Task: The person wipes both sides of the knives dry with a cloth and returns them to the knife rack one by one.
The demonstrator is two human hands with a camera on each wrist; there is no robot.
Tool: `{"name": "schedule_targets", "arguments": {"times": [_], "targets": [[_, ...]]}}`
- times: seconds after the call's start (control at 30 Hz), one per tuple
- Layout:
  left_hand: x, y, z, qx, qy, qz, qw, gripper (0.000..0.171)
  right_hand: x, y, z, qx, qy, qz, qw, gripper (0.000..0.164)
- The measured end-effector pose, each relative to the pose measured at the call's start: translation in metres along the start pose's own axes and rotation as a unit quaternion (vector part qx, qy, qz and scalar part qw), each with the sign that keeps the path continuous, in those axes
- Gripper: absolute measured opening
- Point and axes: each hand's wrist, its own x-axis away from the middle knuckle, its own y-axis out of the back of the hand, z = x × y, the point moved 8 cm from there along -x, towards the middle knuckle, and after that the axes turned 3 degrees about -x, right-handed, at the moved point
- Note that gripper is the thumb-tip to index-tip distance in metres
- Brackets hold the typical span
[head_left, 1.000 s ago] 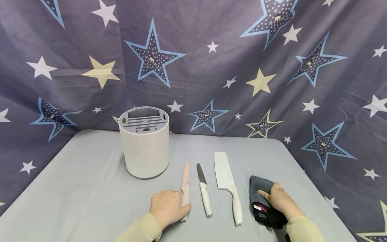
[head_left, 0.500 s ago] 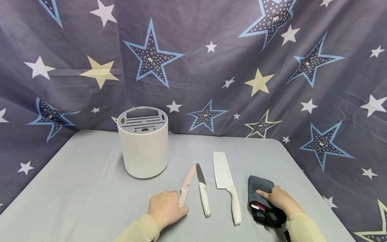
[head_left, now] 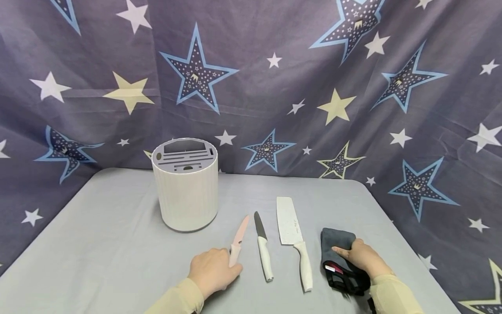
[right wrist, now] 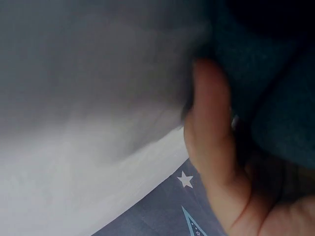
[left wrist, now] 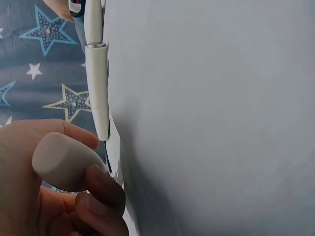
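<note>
My left hand grips the pale pink handle of a small pink-bladed knife, its blade pointing away from me. In the left wrist view, fingers curl round the knife's handle, with the butt end showing. On the right, my right hand holds a folded dark grey cloth with black edging and a small red and white label. The right wrist view shows the thumb lying against the dark cloth. Part of the cloth is hidden under this hand.
A white round knife block with a slotted grey top stands behind the knives. Between my hands lie a dark-bladed knife with a white handle and a white cleaver. A starry curtain hangs behind the grey table.
The pink knife's blade has swung right, then slightly back left, as my left hand drew a little left with it. My right hand stays on the cloth.
</note>
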Motion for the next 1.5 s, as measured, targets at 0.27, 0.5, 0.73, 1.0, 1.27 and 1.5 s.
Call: {"name": "schedule_targets", "arguments": {"times": [0.27, 0.5, 0.73, 1.0, 1.27, 1.5], "targets": [[0.002, 0.009, 0.006, 0.015, -0.003, -0.024, 0.9996, 0.027, 0.004, 0.005, 0.003, -0.046, 0.014, -0.052, 0.997, 0.101], [0.004, 0.019, 0.013, 0.037, -0.003, -0.036, 0.9986, 0.024, 0.006, 0.008, 0.001, -0.107, 0.002, -0.07, 0.992, 0.107], [0.006, 0.019, 0.022, 0.068, -0.002, -0.026, 0.9973, 0.022, 0.01, 0.02, 0.006, -0.152, 0.009, -0.122, 0.981, 0.1], [0.01, 0.031, 0.022, 0.105, -0.016, -0.053, 0.993, 0.02, 0.028, 0.036, 0.032, -0.208, 0.02, -0.171, 0.963, 0.099], [0.015, 0.04, 0.012, 0.133, -0.036, -0.072, 0.9878, 0.015, 0.055, 0.042, 0.071, -0.261, 0.084, -0.234, 0.933, 0.073], [0.018, 0.047, 0.004, 0.111, -0.054, -0.118, 0.9852, 0.015, 0.073, 0.041, 0.105, -0.274, 0.136, -0.285, 0.909, 0.053]]}}
